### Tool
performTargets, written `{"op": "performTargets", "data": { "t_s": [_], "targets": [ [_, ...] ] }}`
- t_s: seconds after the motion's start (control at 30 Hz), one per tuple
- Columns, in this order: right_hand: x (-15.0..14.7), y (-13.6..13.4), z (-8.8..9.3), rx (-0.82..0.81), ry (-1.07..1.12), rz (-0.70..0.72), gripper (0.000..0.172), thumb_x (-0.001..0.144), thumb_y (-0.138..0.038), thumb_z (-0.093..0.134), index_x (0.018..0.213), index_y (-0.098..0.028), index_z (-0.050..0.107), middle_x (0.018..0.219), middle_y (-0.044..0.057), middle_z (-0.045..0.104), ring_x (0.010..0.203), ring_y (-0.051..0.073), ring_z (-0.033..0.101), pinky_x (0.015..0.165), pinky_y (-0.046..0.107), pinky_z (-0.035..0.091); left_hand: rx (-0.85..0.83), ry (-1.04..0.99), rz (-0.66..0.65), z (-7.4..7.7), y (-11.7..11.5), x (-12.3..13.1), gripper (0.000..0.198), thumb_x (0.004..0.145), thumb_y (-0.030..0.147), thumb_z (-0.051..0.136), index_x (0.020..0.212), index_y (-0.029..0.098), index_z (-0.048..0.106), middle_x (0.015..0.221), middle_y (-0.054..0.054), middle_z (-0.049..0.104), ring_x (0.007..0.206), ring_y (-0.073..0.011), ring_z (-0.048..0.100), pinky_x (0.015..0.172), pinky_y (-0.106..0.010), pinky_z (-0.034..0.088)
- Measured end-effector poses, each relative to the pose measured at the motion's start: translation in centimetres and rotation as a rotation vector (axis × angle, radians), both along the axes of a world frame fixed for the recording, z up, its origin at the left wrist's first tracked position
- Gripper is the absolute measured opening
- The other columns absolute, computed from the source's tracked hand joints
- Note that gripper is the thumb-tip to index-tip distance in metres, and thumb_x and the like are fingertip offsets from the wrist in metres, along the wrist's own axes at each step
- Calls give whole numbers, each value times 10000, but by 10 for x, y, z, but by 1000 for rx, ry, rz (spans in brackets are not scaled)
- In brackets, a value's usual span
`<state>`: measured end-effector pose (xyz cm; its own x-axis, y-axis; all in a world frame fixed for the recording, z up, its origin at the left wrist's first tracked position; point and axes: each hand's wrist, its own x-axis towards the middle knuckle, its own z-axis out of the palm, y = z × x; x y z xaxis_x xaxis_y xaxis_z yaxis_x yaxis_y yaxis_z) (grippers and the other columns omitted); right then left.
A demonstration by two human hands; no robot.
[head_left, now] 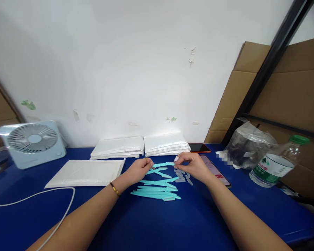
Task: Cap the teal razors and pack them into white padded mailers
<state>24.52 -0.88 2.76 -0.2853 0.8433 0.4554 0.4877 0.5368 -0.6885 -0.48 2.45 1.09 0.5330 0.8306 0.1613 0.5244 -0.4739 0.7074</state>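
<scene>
My left hand [143, 167] pinches the handle end of a turquoise eyebrow razor [162, 164], held roughly level above the table. At the razor's other end, the thumb and forefinger of my right hand [191, 164] are closed on its tip; whether a cover sits there is too small to tell. Below my hands, several more turquoise eyebrow razors [154, 191] lie in a loose pile, some crossing each other. Several small translucent blade covers [180, 176] are scattered just under my right hand.
Stacks of white padded mailers [117, 146] stand along the wall, with another mailer [85, 173] at left. A blue fan [35, 143] and a white cable [42, 196] are on the left. Two phones [216, 170] [200, 148], a plastic bag [247, 146] and a bottle [276, 165] occupy the right.
</scene>
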Motion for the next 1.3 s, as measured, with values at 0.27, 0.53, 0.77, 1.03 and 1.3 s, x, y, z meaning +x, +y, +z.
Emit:
{"op": "performTargets", "data": {
  "t_s": [0.27,0.53,0.77,1.03,1.3],
  "targets": [
    [5,-1,4,-23,-210,-18,146,719,-329,643,728,-187,676,817,43,590,727,156,582,646,281,463,116,138,102,-1,-1,-3,333,865,408,347,762,177,564,658,6,533,612,-130,482,567,-238,349],
    [20,-2,3,-199,-576,130,106,600,-206,718,706,-202,710,744,9,610,624,125,550,535,211,380,319,250,-108,3,-13,4,159,770,334,591,896,252,645,913,2,633,884,-173,551,762,-263,395],
    [23,4,-2,-158,-623,53,68,629,-162,684,679,-202,705,721,3,618,619,124,549,549,205,372,395,356,-348,4,-26,11,227,858,295,502,1032,293,648,1020,-8,648,949,-182,557,797,-288,384],
    [19,7,-8,-163,-544,95,43,685,-190,657,679,-187,699,726,9,617,636,120,561,561,203,385,442,432,-360,8,-30,11,309,917,285,355,1003,291,652,1063,-10,629,973,-186,549,856,-336,370],
    [12,8,-17,-195,-418,144,97,706,-269,662,690,-177,689,736,8,603,625,108,555,541,204,389,513,452,-369,3,-30,15,278,898,289,405,884,211,671,973,-37,621,878,-165,565,741,-260,416]
  ]
}}
